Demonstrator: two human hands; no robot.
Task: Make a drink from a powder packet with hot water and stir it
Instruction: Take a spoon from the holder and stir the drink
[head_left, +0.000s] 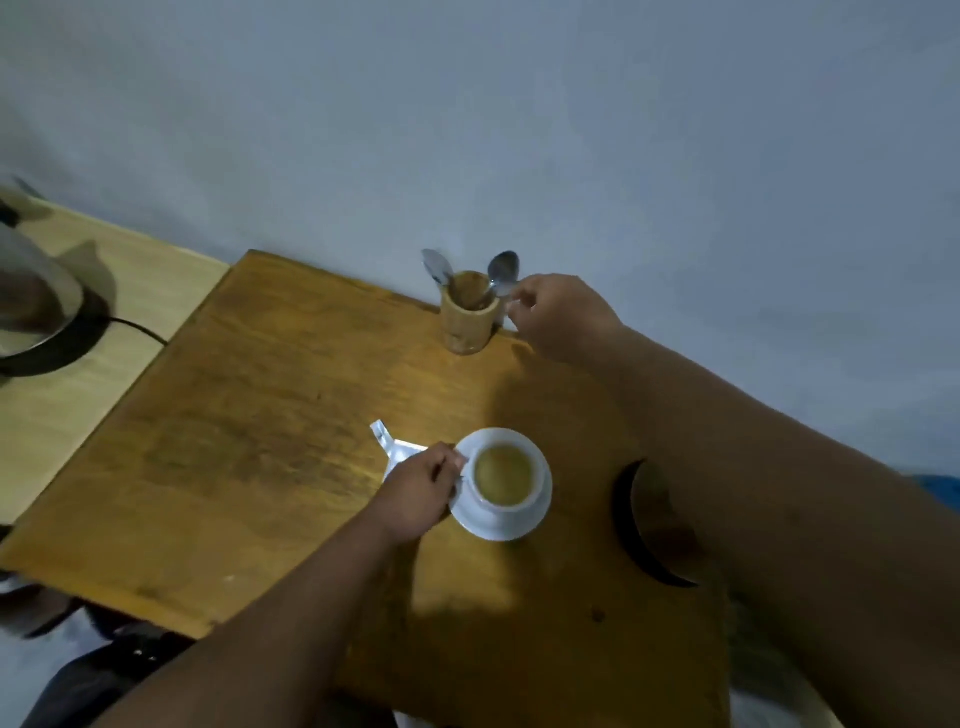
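Head view was pointed down at a brown wooden worktop (249, 415) set against a pale wall (571, 130). A white cup (506, 480) was seen standing on a white saucer (498, 525) near the middle of the worktop, filled with a light brown drink. The left hand (418, 491) was closed around the cup's handle at its left side. A torn silver packet (395, 452) was partly hidden beneath that hand, lying flat on the worktop and touching the saucer's left edge. At the far edge, by the wall, a wooden holder (470, 325) was seen upright with two metal spoons in it. The right hand (558, 319) was placed just beside the holder, its fingers pinched on the right-hand spoon (501, 278); the other spoon (436, 267) was left leaning to the left. A metal kettle (31, 296) on a dark base was partly shown at the left edge on a paler surface (78, 395), well apart from the cup.
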